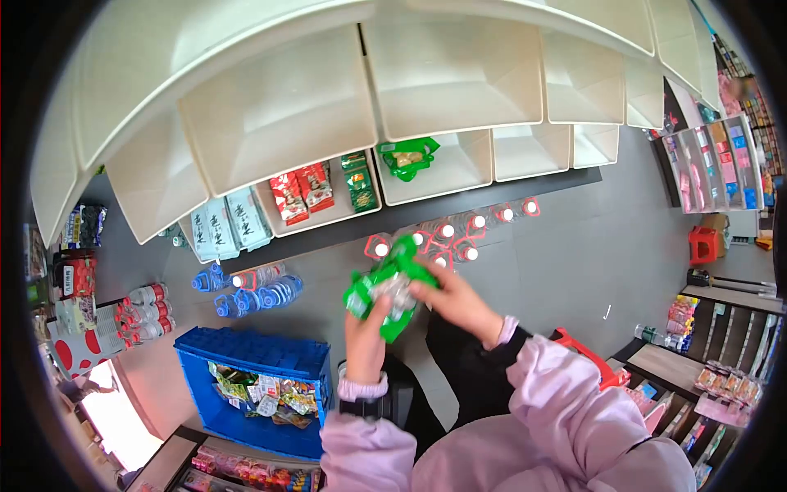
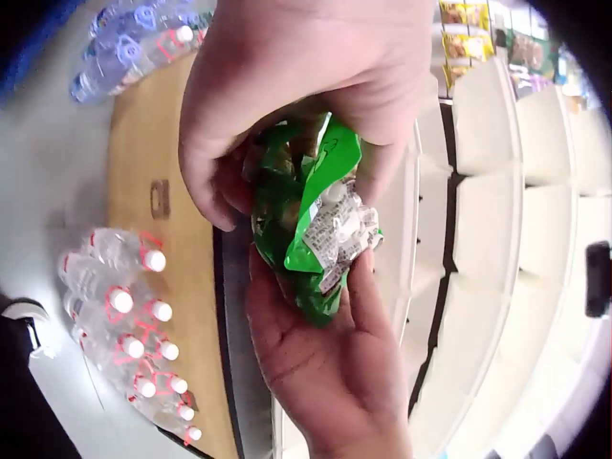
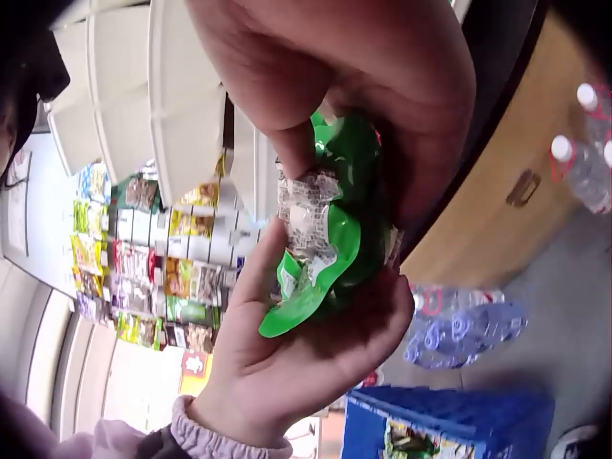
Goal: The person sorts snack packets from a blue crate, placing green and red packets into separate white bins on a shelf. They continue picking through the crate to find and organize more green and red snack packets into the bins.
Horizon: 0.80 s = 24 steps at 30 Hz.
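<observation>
A crinkled green snack bag (image 1: 392,287) with a clear, printed section is held between both hands in front of the body. My left hand (image 1: 365,343) grips its near left side, thumb up against the clear part. From the right, my right hand (image 1: 463,307) pinches the bag's other side. Small wrapped pieces show through the clear part of the bag (image 2: 339,229) in the left wrist view. Beyond the hands, a similar green bag (image 1: 410,156) lies in a white shelf bin (image 1: 459,168).
Red packs (image 1: 303,195) and dark green packs (image 1: 358,184) fill a neighbouring bin. Water bottles (image 1: 447,231) stand on the floor below the shelf. At the lower left sits a blue crate (image 1: 193,385) with assorted snack packets. Blue-tinted bottles (image 1: 262,299) stand behind it.
</observation>
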Available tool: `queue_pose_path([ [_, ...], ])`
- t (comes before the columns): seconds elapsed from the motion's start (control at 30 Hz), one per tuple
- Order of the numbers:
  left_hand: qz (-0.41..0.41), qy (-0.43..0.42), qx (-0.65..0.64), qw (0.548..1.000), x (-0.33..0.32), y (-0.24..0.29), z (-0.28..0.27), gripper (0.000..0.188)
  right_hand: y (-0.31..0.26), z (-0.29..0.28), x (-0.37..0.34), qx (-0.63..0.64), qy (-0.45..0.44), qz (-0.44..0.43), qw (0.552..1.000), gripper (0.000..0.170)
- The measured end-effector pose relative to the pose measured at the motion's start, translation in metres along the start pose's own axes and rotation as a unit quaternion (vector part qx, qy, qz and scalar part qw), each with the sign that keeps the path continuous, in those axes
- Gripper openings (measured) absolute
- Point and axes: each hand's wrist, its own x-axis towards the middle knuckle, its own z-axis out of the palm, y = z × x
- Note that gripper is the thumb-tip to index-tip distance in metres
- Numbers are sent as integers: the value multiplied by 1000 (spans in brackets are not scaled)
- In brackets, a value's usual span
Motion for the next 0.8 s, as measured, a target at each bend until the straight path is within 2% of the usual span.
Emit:
queue_pose_path([
  [0.03,-2,-21,14,1000,22,-1,20,38,0,-19,13,1,62,-67,996,43],
  [0.07,2,-33,15,999,44,-3,38,38,0,-41,29,28,63,-96,993,42],
  [0.1,8,-45,15,999,66,-4,56,37,4,-59,46,32,93,-88,991,42],
  [0.13,5,-47,26,999,87,-5,70,36,-12,-76,57,121,68,-62,988,42],
  [0.17,17,-50,30,998,107,-6,82,35,-10,-92,75,120,76,-73,987,42],
  [0.27,16,-57,14,998,153,-4,110,36,-29,-125,111,128,98,2,987,50],
  [0.33,3,-38,22,999,177,0,118,35,-25,-140,139,120,93,8,988,55],
  [0.37,-3,-29,25,999,187,2,120,35,-18,-147,155,117,77,-16,990,53],
  [0.47,-14,-12,30,999,214,4,117,34,-20,-154,184,103,64,-3,993,47],
  [0.5,-18,-6,30,999,220,5,115,34,-25,-154,185,132,56,-5,990,40],
  [0.63,-45,-19,0,999,235,10,104,33,-3,-167,210,165,-35,-93,981,34],
  [0.67,-39,-29,-12,999,239,8,101,31,1,-172,212,15,-16,-159,987,33],
  [0.7,-33,-38,-25,998,243,6,97,30,3,-178,214,-134,3,-221,966,32],
  [0.73,-16,-57,-23,998,249,3,91,29,6,-182,216,-279,23,-276,919,31],
  [0.8,17,-91,-22,995,258,1,82,27,8,-185,221,-421,111,-319,842,29],
])
